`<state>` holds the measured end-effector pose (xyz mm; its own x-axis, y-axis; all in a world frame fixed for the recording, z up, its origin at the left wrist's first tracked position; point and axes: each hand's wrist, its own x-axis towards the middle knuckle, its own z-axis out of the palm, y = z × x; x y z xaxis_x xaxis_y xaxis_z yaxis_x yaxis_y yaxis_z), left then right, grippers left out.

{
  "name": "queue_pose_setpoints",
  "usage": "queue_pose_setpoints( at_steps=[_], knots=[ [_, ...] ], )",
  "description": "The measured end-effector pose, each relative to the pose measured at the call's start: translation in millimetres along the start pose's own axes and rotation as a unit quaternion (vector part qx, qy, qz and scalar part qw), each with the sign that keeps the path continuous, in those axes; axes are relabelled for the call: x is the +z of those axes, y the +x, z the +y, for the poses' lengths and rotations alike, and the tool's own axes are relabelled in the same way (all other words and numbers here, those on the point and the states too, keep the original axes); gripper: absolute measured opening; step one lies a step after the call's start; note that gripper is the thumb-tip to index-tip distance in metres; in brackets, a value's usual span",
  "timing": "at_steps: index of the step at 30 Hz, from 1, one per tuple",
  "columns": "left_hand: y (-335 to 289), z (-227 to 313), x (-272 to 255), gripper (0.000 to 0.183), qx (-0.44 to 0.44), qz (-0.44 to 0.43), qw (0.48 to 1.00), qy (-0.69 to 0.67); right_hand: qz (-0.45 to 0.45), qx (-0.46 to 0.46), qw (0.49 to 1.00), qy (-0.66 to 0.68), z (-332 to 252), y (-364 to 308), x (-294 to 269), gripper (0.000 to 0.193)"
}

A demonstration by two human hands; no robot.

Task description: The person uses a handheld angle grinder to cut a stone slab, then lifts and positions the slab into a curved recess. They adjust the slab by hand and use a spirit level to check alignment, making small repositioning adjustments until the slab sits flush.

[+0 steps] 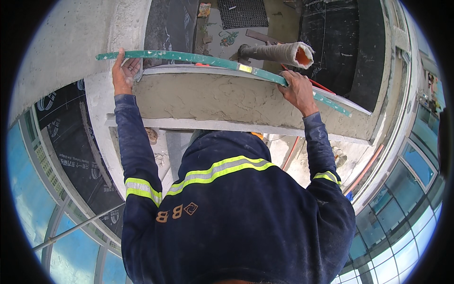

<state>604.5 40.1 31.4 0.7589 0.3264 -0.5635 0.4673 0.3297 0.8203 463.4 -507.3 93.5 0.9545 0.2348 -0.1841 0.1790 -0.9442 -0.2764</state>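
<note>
A long green spirit level [189, 57], spattered with pale specks and fitted with a yellowish vial, lies across a ledge of grey mortar [213, 97]. Near its left end, my left hand [124, 78] holds it with one finger over the top and the palm partly turned up. Farther right, my right hand [300, 92] wraps its fingers around the bar from above. A pale straight strip [189, 70] runs along the ledge's far edge, close under the level. The mortar surface looks rough and trowelled.
Beyond the ledge is a recess holding a fabric-wrapped pipe [274, 53], a black grid mat [242, 13] and scraps. Black sheeting [331, 47] lines its right side. A concrete wall [66, 52] stands at left. Glass panels [402, 189] lie beyond the right edge.
</note>
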Motion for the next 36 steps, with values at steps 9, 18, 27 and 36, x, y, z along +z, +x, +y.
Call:
queue_pose_setpoints(
  at_steps=[9, 18, 27, 36],
  knots=[
    [3.3, 1.0, 0.3, 0.069, -0.006, -0.007, 1.000, 0.012, -0.005, -0.001, 1.000, 0.002, 2.5, 0.3, 0.3, 0.026],
    [1.2, 3.1, 0.4, 0.074, -0.013, -0.009, 1.000, 0.015, 0.005, -0.007, 1.000, 0.022, 2.4, 1.3, 1.5, 0.028],
    [22.4, 3.7, -13.3, 0.077, -0.035, -0.072, 0.997, 0.024, 0.037, -0.020, 0.998, 0.048, 9.1, -7.6, 9.6, 0.035],
    [33.7, -2.3, -4.5, 0.075, -0.055, -0.058, 0.994, 0.072, 0.011, 0.012, 1.000, 0.022, 23.4, -9.5, 5.8, 0.029]
  ],
)
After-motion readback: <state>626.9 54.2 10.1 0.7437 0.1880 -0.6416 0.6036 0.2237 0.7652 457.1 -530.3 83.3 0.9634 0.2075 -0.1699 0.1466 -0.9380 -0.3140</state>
